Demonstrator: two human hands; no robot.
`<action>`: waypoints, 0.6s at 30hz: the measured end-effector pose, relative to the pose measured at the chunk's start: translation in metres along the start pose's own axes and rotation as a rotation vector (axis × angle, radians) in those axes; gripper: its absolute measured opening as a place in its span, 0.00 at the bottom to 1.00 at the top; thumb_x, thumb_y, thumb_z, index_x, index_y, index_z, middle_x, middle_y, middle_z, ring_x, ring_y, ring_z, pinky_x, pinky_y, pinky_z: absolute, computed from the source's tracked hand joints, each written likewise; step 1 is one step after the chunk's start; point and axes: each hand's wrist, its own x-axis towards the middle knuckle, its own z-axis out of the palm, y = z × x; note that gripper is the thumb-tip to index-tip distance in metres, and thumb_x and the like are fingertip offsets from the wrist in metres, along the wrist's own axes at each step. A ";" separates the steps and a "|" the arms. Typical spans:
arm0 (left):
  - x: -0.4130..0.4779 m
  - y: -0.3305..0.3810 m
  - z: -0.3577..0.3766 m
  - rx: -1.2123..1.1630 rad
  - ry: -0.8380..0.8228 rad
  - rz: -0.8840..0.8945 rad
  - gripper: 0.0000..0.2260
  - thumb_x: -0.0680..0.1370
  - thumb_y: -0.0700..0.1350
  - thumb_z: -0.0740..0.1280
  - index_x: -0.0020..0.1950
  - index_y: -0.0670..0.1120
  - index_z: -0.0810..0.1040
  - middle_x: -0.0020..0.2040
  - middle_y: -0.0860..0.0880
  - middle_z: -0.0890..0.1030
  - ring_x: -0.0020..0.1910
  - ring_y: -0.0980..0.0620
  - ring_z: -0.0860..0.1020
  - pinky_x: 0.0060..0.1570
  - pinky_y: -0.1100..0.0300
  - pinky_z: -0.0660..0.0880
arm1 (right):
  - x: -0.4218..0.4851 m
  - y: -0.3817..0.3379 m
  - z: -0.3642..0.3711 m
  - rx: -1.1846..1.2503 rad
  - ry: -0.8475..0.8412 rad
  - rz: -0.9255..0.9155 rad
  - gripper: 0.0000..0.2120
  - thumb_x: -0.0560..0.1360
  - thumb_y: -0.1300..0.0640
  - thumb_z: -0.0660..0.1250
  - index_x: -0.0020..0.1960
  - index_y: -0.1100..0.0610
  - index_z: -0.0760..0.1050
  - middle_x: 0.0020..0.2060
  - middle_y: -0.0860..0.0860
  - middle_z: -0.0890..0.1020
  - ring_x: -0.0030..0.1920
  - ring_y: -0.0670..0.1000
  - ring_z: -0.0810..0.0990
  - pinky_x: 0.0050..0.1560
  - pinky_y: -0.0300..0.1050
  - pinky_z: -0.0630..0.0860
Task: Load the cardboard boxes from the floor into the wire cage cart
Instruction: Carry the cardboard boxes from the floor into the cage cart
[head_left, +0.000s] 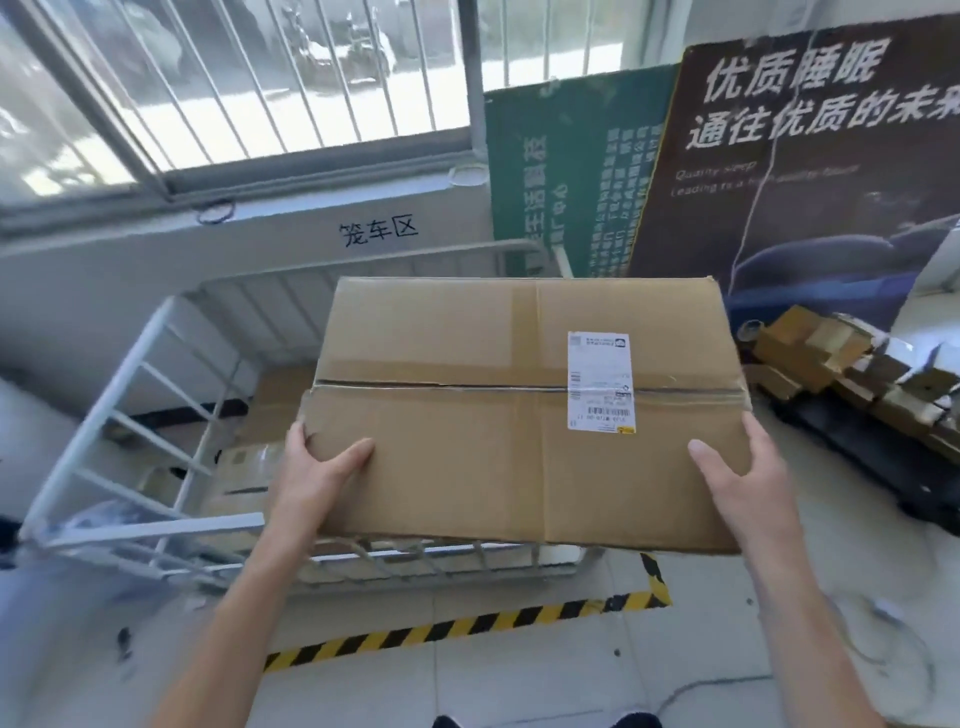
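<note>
Left hand (317, 470): grips the near left corner of the box (519, 415), thumb flat on the top face, fingers curled round the edge and out of sight below. Right hand (737, 467): same hold on the near right side, thumb on top, fingers hidden behind the side wall. Judgement: the wide two-sided hold suits the box, which is broad and would tip if held from one end. Both thumbs press down on top, probably to keep it level.

Box position: off the floor, held roughly level in both hands, over the near rail of the cart (156, 525) and covering most of its opening. It does not appear to rest on anything. Judgement: the step in hand is lowering it in, and the near rail has to be cleared first.

Box appearance: plain brown cardboard, large, flat-topped. Centre seam taped, with the tape wrinkled and the flap edge slightly lifted at the left end. A white shipping label (597, 382) sits across the seam to the right of centre. Left near corner looks scuffed.

Cart: white wire sides, open top. At least one more carton (249, 457) lies inside, low on the left.

Floor: yellow-black hazard tape (441, 631) marks the cart's bay. A pile of small cartons (831, 364) sits to the right, outside the cart.
</note>
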 end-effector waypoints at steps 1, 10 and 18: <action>0.000 -0.015 -0.019 0.021 0.013 -0.028 0.41 0.68 0.58 0.79 0.75 0.51 0.62 0.68 0.49 0.74 0.60 0.50 0.74 0.55 0.54 0.71 | -0.010 -0.007 0.017 -0.003 -0.021 -0.001 0.39 0.71 0.35 0.67 0.78 0.42 0.56 0.74 0.53 0.68 0.72 0.57 0.69 0.68 0.65 0.68; 0.044 -0.097 -0.147 0.107 0.116 -0.153 0.45 0.67 0.62 0.77 0.78 0.54 0.58 0.71 0.47 0.71 0.61 0.47 0.73 0.58 0.44 0.73 | -0.076 -0.057 0.153 -0.013 -0.183 -0.011 0.38 0.72 0.34 0.65 0.78 0.40 0.56 0.76 0.47 0.66 0.75 0.54 0.65 0.71 0.65 0.64; 0.138 -0.121 -0.184 0.146 0.106 -0.231 0.44 0.63 0.66 0.75 0.74 0.56 0.61 0.67 0.51 0.73 0.58 0.47 0.74 0.60 0.41 0.73 | -0.064 -0.089 0.255 -0.080 -0.230 0.077 0.34 0.77 0.36 0.63 0.79 0.41 0.56 0.77 0.52 0.64 0.75 0.58 0.63 0.71 0.67 0.62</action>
